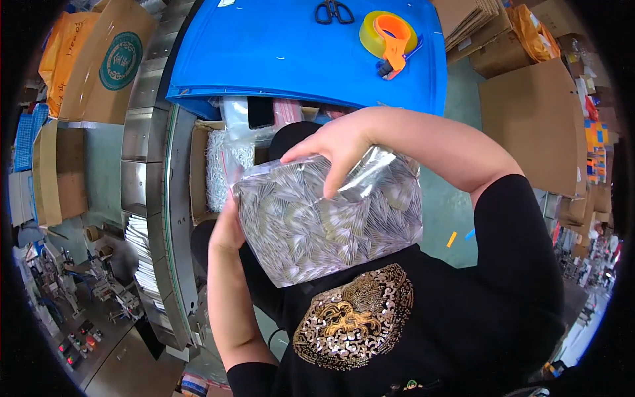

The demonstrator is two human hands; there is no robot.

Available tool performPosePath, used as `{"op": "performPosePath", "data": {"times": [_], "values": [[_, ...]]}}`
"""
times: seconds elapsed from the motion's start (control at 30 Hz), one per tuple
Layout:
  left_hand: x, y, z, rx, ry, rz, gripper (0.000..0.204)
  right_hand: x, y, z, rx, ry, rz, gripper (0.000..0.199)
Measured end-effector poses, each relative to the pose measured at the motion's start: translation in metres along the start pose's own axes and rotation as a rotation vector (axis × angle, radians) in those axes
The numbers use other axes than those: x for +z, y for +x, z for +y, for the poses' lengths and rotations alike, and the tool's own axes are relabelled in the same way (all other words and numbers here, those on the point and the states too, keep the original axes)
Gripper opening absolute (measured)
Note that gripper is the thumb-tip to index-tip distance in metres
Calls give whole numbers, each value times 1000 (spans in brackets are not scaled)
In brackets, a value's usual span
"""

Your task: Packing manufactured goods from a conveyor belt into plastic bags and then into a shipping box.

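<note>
A clear plastic bag (331, 225) filled with many thin, silvery, fan-shaped pieces is held up in front of my chest. My left hand (228, 228) is closed on its left side, with the fingers mostly hidden behind it. Reaching over from the right, my right hand (340, 145) grips the upper edge, its thumb lying across the front of the plastic. A red line runs along the bag's upper left edge. Just beyond the left hand, a cardboard box (198, 172) holds white paper strips (221, 169).
The blue tabletop (264, 53) ahead carries black-handled scissors (334, 12) and an orange tape dispenser (393, 49) with yellow tape. Beneath its edge lie plastic bags (241, 122) and a black flat object (260, 112). A metal conveyor frame (142, 135) runs along the left; cardboard boxes (529, 119) stand right.
</note>
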State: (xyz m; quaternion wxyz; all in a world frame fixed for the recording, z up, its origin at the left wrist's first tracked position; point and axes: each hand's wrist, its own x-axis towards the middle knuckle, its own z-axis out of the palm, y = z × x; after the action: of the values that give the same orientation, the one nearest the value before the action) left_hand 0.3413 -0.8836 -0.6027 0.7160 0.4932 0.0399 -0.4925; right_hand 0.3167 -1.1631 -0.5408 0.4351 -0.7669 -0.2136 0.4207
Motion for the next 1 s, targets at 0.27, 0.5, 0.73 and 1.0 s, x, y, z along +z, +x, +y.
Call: {"op": "performPosePath", "data": {"times": [0.27,0.5,0.73,1.0], "values": [[-13,-9,-23,14,-30,-75,85,-1,6,20,122,-33,70,72],[-21,-8,-18,-27,-143,102,69,-2,17,4,36,-385,426,53],[-34,-11,-28,-26,-207,49,64,21,-9,-4,-285,-558,955,46],[-24,-12,-31,104,-220,74,69,63,-31,-4,-47,-874,649,65]]}}
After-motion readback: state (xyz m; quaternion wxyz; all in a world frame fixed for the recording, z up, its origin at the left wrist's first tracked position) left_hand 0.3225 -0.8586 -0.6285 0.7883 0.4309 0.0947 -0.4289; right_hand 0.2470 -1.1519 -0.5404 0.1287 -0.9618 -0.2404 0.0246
